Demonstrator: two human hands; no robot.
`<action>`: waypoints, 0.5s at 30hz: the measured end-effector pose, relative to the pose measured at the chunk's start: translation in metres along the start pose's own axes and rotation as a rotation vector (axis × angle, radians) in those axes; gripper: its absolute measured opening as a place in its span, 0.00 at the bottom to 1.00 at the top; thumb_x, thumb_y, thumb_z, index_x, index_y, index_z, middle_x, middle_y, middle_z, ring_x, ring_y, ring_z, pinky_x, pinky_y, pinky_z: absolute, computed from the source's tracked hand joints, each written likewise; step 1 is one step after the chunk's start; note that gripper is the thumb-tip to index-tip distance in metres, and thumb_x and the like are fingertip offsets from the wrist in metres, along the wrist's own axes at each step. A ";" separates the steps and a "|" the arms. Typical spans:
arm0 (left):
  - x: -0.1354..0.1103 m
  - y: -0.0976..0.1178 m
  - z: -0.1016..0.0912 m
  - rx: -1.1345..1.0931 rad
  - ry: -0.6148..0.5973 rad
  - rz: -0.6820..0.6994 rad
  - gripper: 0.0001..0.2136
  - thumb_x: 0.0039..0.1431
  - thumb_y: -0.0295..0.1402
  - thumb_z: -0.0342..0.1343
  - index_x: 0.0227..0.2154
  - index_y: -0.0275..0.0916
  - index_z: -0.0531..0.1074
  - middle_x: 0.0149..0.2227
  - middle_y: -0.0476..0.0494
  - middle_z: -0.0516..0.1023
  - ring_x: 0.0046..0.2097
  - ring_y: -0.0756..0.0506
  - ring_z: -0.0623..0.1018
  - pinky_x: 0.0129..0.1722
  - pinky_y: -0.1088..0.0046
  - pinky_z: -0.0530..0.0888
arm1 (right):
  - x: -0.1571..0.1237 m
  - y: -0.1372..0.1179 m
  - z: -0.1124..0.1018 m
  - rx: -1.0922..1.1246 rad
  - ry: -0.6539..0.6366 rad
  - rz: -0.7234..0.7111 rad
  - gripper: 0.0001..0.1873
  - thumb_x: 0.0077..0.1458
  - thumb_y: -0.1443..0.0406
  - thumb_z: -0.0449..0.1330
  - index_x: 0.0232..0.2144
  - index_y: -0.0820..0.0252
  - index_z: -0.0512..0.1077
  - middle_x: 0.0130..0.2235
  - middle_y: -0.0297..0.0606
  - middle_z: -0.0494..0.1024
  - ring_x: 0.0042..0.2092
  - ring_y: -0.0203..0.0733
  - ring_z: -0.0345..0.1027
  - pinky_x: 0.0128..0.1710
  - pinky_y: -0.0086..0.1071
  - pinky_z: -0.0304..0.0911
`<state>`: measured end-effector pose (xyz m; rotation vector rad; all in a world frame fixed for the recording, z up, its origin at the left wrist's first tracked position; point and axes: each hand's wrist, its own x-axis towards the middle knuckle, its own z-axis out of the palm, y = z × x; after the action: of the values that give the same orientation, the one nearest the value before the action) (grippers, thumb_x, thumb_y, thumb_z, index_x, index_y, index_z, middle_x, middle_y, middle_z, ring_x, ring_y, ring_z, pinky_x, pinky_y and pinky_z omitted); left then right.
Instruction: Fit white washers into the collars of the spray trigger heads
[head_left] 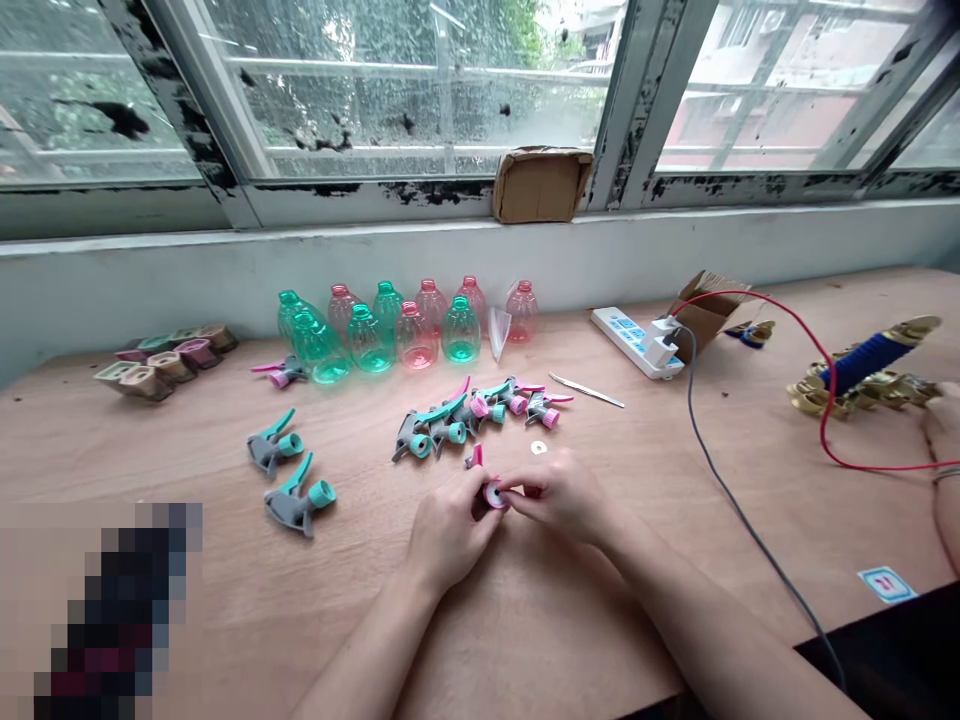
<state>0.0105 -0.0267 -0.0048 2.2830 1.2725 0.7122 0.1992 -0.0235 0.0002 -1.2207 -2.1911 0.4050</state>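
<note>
My left hand (450, 530) is closed around a pink and grey trigger spray head (477, 458), its pink collar turned toward me. A white washer (493, 494) shows in the collar's opening. Fingertips of my right hand (559, 495) pinch at the edge of this washer; the exact contact is partly hidden. Just beyond my right hand, a loose pale washer (538, 447) lies on the table. Several teal and pink spray heads (448, 432) are grouped ahead of my hands. To the left lie two teal-and-grey spray heads (300, 497).
Green and pink clear bottles (416, 340) stand along the wall. A power strip (634, 340) with a grey cable (705, 450), tweezers (586, 389) and a red cable (825, 400) are to the right. Another person's hand (946, 410) is near a blue-and-gold object (866, 362).
</note>
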 end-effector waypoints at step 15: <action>-0.002 0.000 0.001 0.141 0.047 0.070 0.06 0.57 0.29 0.54 0.38 0.44 0.70 0.36 0.49 0.79 0.34 0.46 0.78 0.31 0.73 0.66 | 0.001 -0.016 -0.004 -0.102 -0.047 -0.036 0.08 0.58 0.66 0.58 0.29 0.53 0.76 0.29 0.31 0.81 0.28 0.35 0.69 0.28 0.29 0.47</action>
<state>0.0101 -0.0282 -0.0060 2.4474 1.3077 0.7246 0.1910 -0.0313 0.0122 -1.2347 -2.2951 0.3127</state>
